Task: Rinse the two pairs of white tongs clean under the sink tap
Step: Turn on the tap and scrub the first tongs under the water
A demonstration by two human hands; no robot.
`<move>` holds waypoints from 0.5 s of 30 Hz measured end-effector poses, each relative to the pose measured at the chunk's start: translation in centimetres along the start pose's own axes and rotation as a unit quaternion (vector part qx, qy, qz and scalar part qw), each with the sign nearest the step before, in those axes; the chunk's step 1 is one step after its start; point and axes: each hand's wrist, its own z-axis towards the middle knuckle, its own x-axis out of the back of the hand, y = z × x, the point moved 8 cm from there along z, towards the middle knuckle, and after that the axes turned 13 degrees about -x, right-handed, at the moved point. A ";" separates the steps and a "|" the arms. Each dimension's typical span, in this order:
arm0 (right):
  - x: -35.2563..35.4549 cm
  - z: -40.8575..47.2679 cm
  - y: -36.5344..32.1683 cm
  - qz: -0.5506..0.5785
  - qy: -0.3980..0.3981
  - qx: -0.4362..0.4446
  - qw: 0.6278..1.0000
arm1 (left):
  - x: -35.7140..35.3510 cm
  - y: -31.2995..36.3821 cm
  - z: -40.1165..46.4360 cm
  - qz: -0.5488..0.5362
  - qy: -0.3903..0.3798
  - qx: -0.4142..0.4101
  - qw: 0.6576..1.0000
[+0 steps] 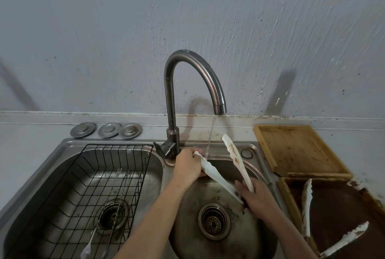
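Note:
One pair of white tongs is spread open over the right sink basin, stained brown on its right arm. My right hand grips it near the hinge end. My left hand pinches the tip of its left arm under the thin stream of water running from the curved metal tap. The second pair of white tongs, also stained, lies open in the dark wooden tray at the right.
The left basin holds a black wire rack with metal tongs lying in it. Three metal sink plugs sit behind it on the counter. A light wooden tray stands beside the right basin.

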 end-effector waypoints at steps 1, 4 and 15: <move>0.2 -0.1 -0.2 -0.006 0.011 0.005 1.000 | -0.1 -0.1 -0.1 0.000 0.021 -0.003 1.000; 0.0 -0.5 -1.3 0.007 0.017 0.018 1.000 | -0.9 0.5 -1.0 -0.025 0.107 -0.055 0.992; 0.0 -0.6 -1.2 0.077 0.028 -0.026 0.996 | 0.2 2.7 1.2 0.165 0.061 -0.098 0.979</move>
